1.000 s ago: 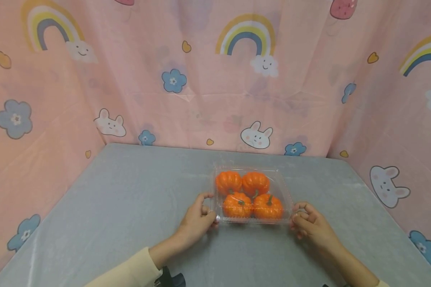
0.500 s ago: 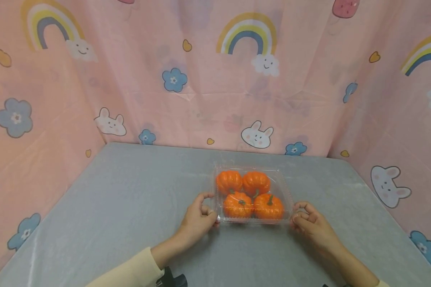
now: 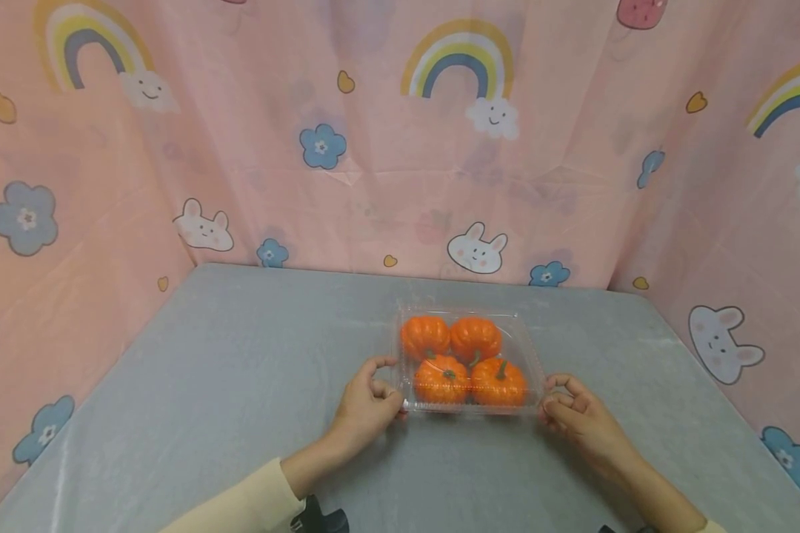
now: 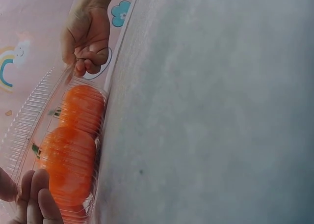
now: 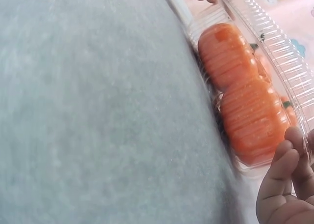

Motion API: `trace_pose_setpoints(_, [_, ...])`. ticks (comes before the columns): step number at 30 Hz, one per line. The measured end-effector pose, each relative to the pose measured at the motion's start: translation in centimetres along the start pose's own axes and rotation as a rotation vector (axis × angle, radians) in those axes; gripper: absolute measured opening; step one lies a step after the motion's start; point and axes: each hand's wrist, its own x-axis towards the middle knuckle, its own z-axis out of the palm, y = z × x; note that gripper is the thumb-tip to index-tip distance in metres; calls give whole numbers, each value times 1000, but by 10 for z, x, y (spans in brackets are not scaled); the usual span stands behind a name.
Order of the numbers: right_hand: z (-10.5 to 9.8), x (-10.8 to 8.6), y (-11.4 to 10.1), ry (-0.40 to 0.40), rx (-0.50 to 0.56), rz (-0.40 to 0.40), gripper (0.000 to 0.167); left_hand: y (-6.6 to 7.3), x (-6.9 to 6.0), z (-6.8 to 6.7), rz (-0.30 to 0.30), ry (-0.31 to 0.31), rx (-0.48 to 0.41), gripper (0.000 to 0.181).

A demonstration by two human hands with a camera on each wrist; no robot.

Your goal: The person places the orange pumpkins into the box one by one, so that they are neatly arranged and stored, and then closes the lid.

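Note:
A clear plastic clamshell container (image 3: 529, 346) sits on the table, its lid down over several small orange pumpkins (image 3: 442, 380) with green stems. At its near left corner my left hand (image 3: 367, 406) pinches the rim between thumb and fingers, with the index finger extended along the left side. My right hand (image 3: 585, 420) pinches the near right corner, fingers curled. In the left wrist view, left fingertips (image 4: 38, 189) show at the rim beside the ribbed wall. The right wrist view has right fingertips (image 5: 289, 153) at the other end of the rim.
The grey table (image 3: 240, 355) extends around the container. A pink curtain (image 3: 373, 200) printed with rainbows, rabbits and flowers encloses the back and both sides. A black device (image 3: 320, 516) is at the left wrist, by a cream sleeve (image 3: 247, 500).
Both hands and the container keep their places. Only a slight shift of the head view shows.

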Motion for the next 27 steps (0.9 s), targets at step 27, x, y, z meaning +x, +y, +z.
trace_pose_setpoints(27, [-18, 6, -17, 162, -405, -20, 35, 10, 11, -50, -56, 2, 273, 47])
